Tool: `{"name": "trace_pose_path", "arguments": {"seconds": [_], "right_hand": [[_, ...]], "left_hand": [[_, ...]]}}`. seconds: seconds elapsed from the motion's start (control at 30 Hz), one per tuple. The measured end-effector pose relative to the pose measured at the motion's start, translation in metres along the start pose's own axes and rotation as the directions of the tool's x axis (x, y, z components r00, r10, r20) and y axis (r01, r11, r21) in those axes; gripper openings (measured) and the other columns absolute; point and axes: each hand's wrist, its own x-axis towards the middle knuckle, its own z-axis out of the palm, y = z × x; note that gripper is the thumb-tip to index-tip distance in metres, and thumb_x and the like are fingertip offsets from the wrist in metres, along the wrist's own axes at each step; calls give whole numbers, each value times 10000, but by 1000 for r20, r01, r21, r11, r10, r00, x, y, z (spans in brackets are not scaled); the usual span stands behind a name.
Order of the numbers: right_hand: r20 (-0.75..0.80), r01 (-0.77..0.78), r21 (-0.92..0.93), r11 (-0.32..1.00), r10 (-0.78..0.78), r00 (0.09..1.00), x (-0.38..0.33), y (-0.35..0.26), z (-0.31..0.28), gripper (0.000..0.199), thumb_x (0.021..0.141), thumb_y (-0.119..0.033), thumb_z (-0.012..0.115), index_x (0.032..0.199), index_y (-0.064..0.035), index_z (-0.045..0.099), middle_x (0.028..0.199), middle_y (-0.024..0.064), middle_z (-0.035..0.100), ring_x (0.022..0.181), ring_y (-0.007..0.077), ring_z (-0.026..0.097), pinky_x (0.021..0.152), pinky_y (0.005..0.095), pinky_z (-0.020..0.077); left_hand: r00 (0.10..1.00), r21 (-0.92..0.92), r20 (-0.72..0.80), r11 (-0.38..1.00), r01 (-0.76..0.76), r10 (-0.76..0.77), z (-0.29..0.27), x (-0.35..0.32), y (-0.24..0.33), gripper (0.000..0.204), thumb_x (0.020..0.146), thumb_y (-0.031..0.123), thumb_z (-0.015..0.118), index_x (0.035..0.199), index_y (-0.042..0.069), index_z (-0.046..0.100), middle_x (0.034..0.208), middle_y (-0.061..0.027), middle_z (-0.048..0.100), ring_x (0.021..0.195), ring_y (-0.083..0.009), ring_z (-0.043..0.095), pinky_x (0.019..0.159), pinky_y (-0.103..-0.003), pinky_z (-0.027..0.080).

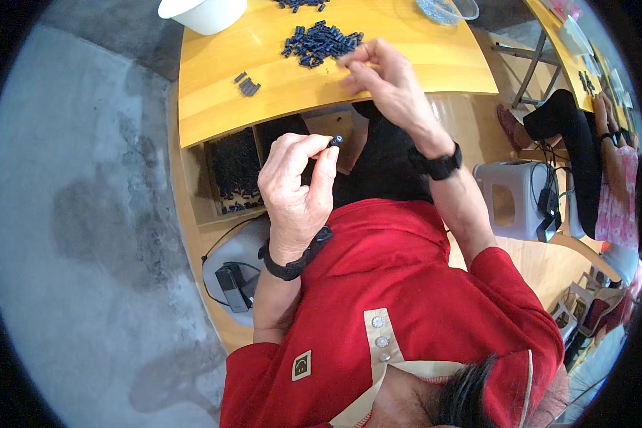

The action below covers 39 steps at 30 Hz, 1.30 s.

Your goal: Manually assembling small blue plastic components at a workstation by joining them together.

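Between the thumb and forefinger of my left hand is a small dark cylindrical piece, with a round end showing. This hand is raised in front of the table's near edge. My right hand hovers over the table, just right of a pile of small dark blue-black pieces. Its fingertips are smeared by motion, so whether they hold anything is unclear. Left of the pile, several short dark strips or tubes lie together on the yellow table.
A white tub stands at the table's far left, a clear bowl at the far right. More dark pieces lie beyond the pile. Under the table, a box holds many dark pieces. A co-worker's hand and a white stool are at right.
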Motion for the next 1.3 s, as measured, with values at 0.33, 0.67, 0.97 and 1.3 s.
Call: {"name": "trace_pose_path", "arguments": {"seconds": [0.33, 0.67, 0.97, 1.3], "right_hand": [[313, -396, 594, 701, 252, 916, -71, -40, -22, 165, 930, -95, 646, 1065, -2, 668, 874, 74, 696, 744, 129, 678, 709, 266, 572], [317, -365, 636, 680, 200, 927, -79, -51, -29, 105, 901, -53, 673, 985, 7, 654, 835, 83, 688, 691, 139, 680, 630, 262, 585], [343, -388, 679, 624, 198, 918, -78, -55, -28, 151, 938, -136, 648, 964, 12, 641, 764, 76, 668, 618, 122, 650, 564, 257, 564], [251, -285, 643, 711, 156, 955, -81, -58, -24, 151, 941, -135, 648, 957, 14, 636, 764, 64, 655, 626, 111, 635, 566, 243, 550]], "left_hand": [[997, -19, 64, 999, -50, 51, 7, 2, 12, 149, 783, -64, 683, 911, 1, 647, 804, -107, 624, 691, -223, 606, 635, -319, 485], [995, -30, 76, 998, -61, 63, 5, 2, 21, 145, 776, -65, 695, 900, -3, 656, 792, -105, 628, 688, -224, 609, 624, -312, 479], [991, -35, 100, 996, -88, 91, 3, 2, 22, 114, 800, -55, 687, 909, -25, 669, 826, -93, 639, 732, -177, 595, 671, -276, 466], [985, 16, 117, 992, -128, 125, 3, 4, 23, 113, 796, -53, 687, 904, -22, 672, 817, -103, 645, 722, -197, 609, 663, -286, 478]]}}
